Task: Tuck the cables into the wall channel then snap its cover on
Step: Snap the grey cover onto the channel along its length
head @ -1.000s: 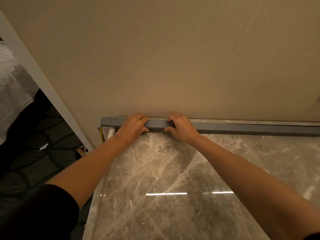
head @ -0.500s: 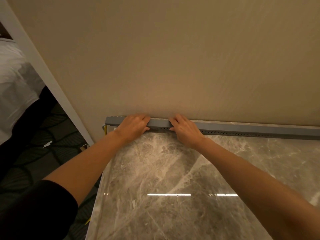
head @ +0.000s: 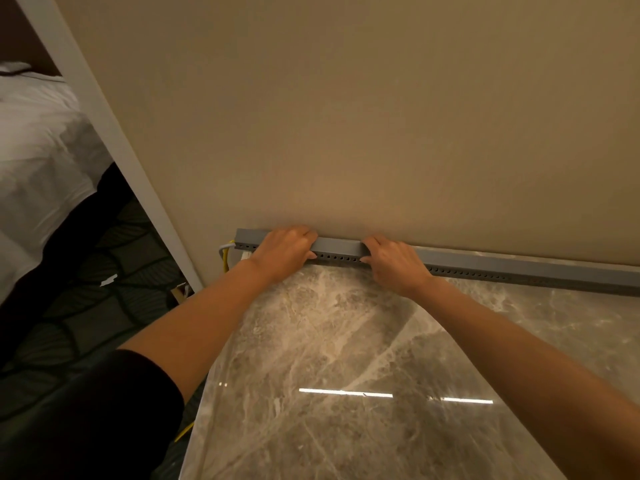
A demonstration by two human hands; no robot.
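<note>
Nearest, a black sleeve (head: 86, 417) covers the left upper arm, and both bare forearms reach forward over a glossy grey-brown marble worktop (head: 346, 341) that mirrors two bright strips of light. At the worktop's far edge, where it meets the wall, lies the long grey channel (head: 337, 249), running from the left corner away to the right, with a row of small holes along its front face.

The left hand (head: 282, 252) grips the channel near its left end, fingers curled over the top and thumb against the front. The right hand (head: 394, 263) clamps it the same way just to the right (a short bare stretch of channel shows between the two).

At the channel's left end a grey cable (head: 223, 247) and a yellow cable (head: 226, 259) loop out and drop beside the worktop.

Behind stands a plain beige wall (head: 381, 116). To the left, past a white trim (head: 104, 126), are dark patterned carpet (head: 86, 271) and a bed (head: 38, 150) with white sheets.
</note>
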